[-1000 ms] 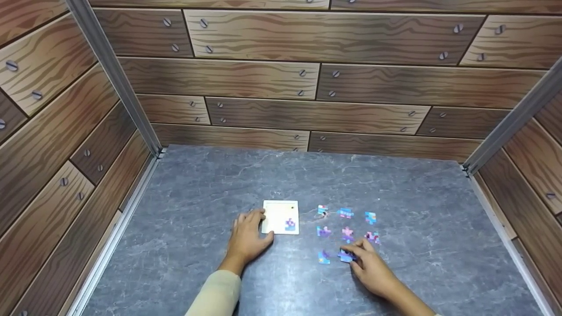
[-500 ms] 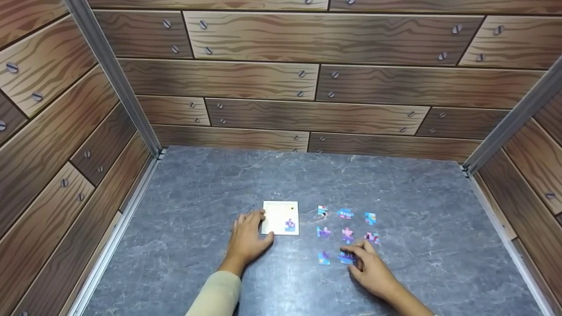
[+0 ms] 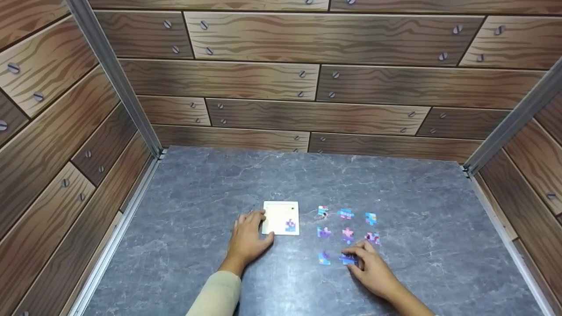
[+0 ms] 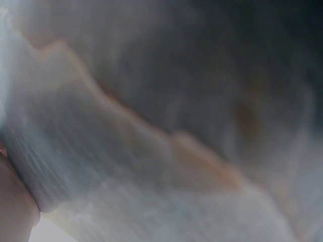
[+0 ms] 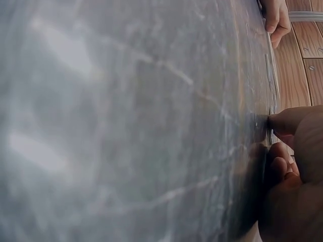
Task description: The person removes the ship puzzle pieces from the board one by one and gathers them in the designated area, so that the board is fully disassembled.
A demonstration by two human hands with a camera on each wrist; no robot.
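Observation:
A square, pale puzzle tray (image 3: 274, 215) lies on the table in the head view, with one purple and blue jigsaw piece (image 3: 290, 225) in its lower right corner. My left hand (image 3: 248, 237) rests against the tray's left side, fingers along the edge and thumb at the lower left corner. To the right, my right hand (image 3: 371, 267) pinches a blue and purple jigsaw piece (image 3: 347, 259) at table level, partly covered by the fingers. The right wrist view shows that thumb (image 5: 285, 120) and the curled fingers (image 5: 280, 159) low over the table. The left wrist view is mostly blurred.
Several more colourful jigsaw pieces lie spaced in rows right of the tray, among them a pink one (image 3: 347, 235) and a yellow-blue one (image 3: 324, 258). Wood-patterned walls (image 3: 263, 79) with metal corner posts enclose the grey marbled table (image 3: 210, 184).
The piece under my right fingers has shifted slightly to the right, and the thumb has come a little left, closer over it. My left hand and the tray stay in place.

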